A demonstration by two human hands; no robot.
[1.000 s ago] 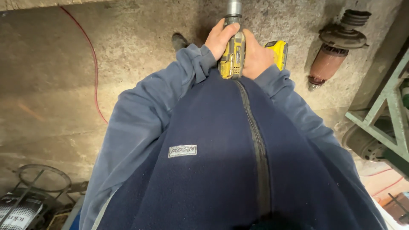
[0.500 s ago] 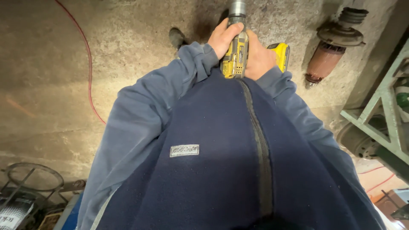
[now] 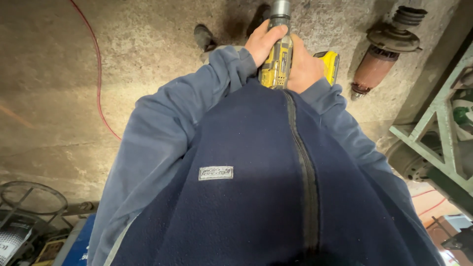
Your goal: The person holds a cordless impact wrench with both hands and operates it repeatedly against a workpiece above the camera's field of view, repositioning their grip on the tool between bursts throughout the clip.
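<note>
— Hands first: where are they, and what do they have?

— Both sit at the top of the view, just past the dark blue fleece jacket (image 3: 256,197); the left hand (image 3: 262,43) is wrapped over the upper body of a yellow and black cordless driver (image 3: 277,61), fingers curled across it toward the grey metal nose; the right hand (image 3: 304,68) is closed round the same tool from the other side, low on the grip.

— So both are clamped on it?

— Yes, each one tight on the driver; the two hands press against it from left and right, with the tool between them.

— Which way does the tool point?

— Away from the body, nose toward the concrete floor (image 3: 59,123); its yellow battery base (image 3: 329,64) sticks out just beside the right hand; what the nose touches I cannot tell, since it runs off the top edge.

— And round about?

— A dark shoe (image 3: 203,37) shows just beyond the left sleeve; a red cable (image 3: 98,74) curves over the floor well to the left; a motor rotor with copper windings (image 3: 382,59) lies near the right hand; a green metal frame (image 3: 438,143) stands at the right edge; a round wire rack (image 3: 32,197) sits in the lower left corner.
</note>
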